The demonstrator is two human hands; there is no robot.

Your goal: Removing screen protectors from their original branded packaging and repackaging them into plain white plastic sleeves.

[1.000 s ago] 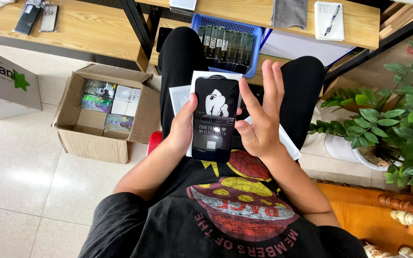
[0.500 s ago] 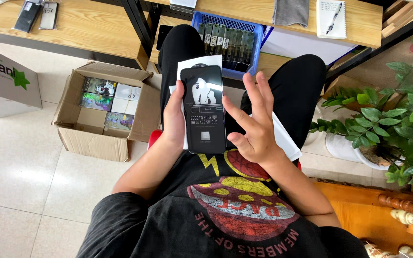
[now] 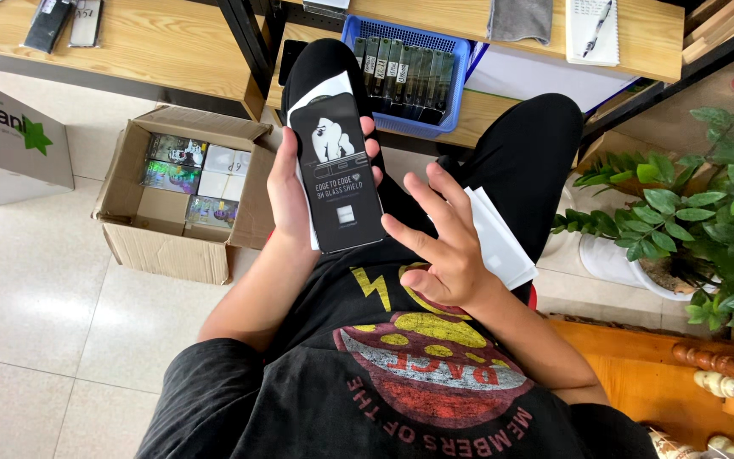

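Observation:
My left hand (image 3: 286,191) grips a flat black packet (image 3: 335,174) with a white picture on its face, held upright over my left thigh; a white card or sleeve shows behind it. My right hand (image 3: 439,242) hovers just right of the packet, fingers spread, holding nothing. Under that hand several white flat packets (image 3: 496,242) lie on my lap. I sit with black trousers and a black printed shirt.
An open cardboard box (image 3: 182,197) with small packets stands on the tiled floor at my left. A blue basket (image 3: 456,81) of dark packets sits on a low wooden shelf ahead. A potted plant (image 3: 690,229) is at the right. Wooden tables (image 3: 155,42) stand ahead.
My left hand lifted the black packet up and to the left. My right hand let go of it, moved away to the right and opened its fingers.

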